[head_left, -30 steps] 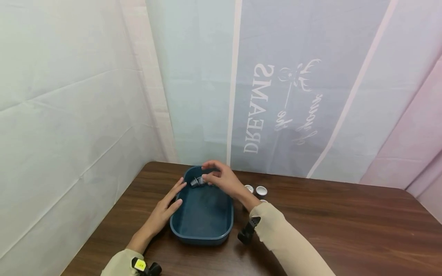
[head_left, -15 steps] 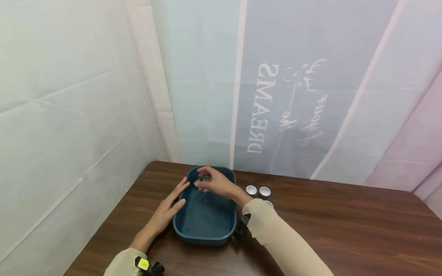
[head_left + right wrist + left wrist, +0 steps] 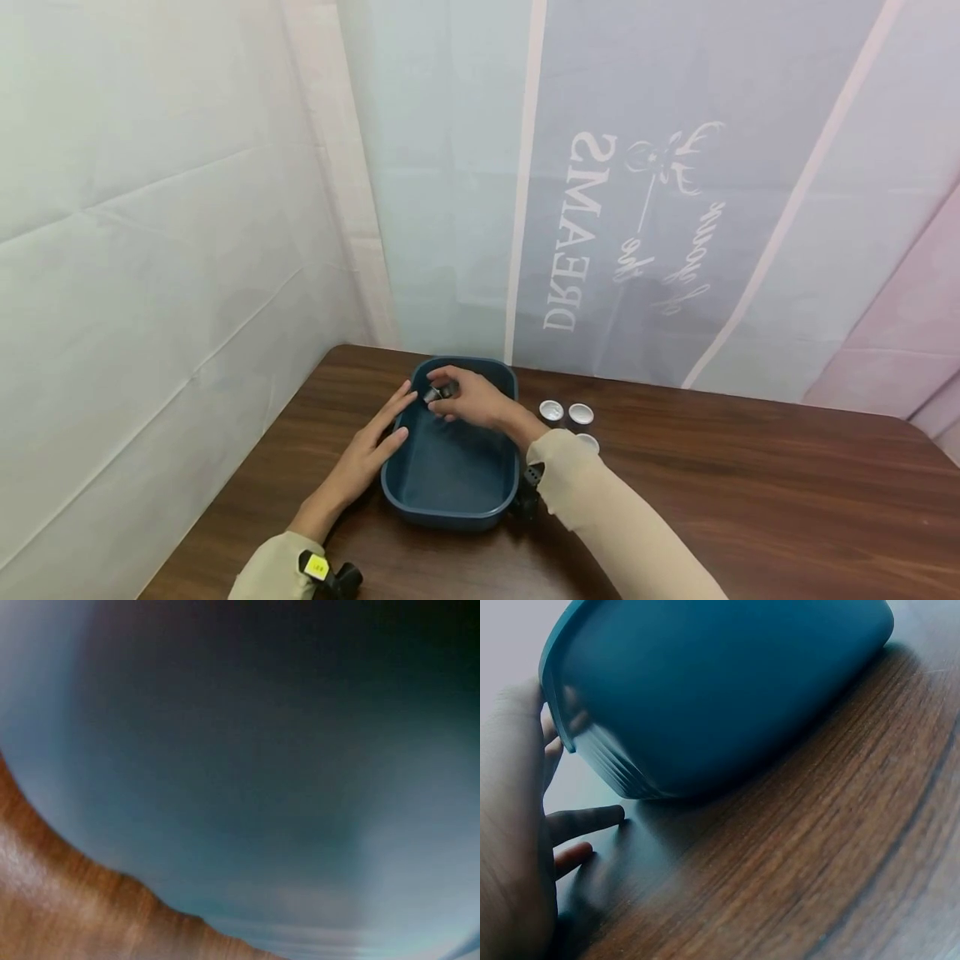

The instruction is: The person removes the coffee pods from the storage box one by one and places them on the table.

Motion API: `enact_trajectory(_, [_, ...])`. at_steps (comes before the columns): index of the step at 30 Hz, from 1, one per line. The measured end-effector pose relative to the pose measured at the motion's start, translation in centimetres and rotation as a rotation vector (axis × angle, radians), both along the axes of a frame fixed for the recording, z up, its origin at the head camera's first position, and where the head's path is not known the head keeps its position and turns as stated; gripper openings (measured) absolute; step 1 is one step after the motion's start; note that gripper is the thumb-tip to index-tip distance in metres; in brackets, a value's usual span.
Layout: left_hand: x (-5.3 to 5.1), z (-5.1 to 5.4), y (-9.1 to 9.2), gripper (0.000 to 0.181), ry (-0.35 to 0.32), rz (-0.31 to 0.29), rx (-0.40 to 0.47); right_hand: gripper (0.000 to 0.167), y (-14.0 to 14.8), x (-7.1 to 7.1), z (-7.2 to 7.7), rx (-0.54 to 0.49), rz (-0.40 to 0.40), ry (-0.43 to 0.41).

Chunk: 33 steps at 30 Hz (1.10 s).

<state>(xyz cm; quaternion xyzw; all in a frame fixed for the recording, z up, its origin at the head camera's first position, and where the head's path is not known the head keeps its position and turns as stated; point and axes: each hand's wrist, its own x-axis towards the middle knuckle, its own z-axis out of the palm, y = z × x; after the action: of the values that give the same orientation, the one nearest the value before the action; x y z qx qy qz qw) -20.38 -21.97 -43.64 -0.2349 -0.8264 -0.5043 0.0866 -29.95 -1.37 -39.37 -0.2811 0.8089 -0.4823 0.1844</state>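
A dark blue plastic bin [image 3: 450, 492] stands on the wooden table. My left hand [image 3: 365, 454] rests along its left rim with the fingers extended; in the left wrist view, that hand [image 3: 514, 825] lies against the outer wall of the bin [image 3: 705, 690]. Inside the far left corner, my right hand [image 3: 476, 400] has thumb and fingers bent round a small dark coffee capsule [image 3: 450, 389]. Touching or close beside it is another silver-grey capsule [image 3: 432, 395]. The right fingers partly hide both. Only the blurred bin wall [image 3: 225, 787] fills most of the right wrist view.
Right of the bin, 3 capsules with pale foil lids stand upright: a far left one [image 3: 551, 410], a far right one [image 3: 581, 413] and a nearer one [image 3: 588, 442], partly behind the right sleeve. A fabric curtain [image 3: 435, 208] rises behind the table [image 3: 712, 467].
My right hand has lowered deeper into the bin's far left corner, and its spread fingers have drawn in round a capsule. The left hand keeps its place on the rim; the view shifts slightly.
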Motion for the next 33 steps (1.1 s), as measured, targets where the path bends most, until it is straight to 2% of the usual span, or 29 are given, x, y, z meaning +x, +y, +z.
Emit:
enact_trajectory(3, [-0.53,-0.91,-0.42,0.05,0.009,0.002,-0.014,0.049,-0.05,-0.08,-0.11,-0.003,0.01,-0.022])
enact_trajectory(5, [-0.67,-1.08,-0.5,0.049,0.001,-0.002,-0.007,0.048,0.0,-0.12,-0.13,-0.003,0.011,-0.035])
enact_trajectory(13, [-0.68,-1.08,-0.54,0.05,-0.002,-0.004,-0.005,0.043,0.01,0.02,-0.17,0.063,0.02,-0.032])
enact_trajectory(21, [-0.66,-1.07,-0.54,0.05,0.004,-0.007,0.002,0.043,-0.13,0.13,-0.14,0.091,0.071,-0.004])
enact_trajectory(27, [-0.75,-1.18,-0.56,0.05,0.009,-0.007,0.002,0.039,-0.13,0.13,-0.12,0.113,0.126,0.048])
enact_trajectory(33, [-0.84,-1.18,-0.56,0.05,0.016,-0.01,-0.001,0.027,-0.14,-0.03,-0.35,0.138,0.185,0.158])
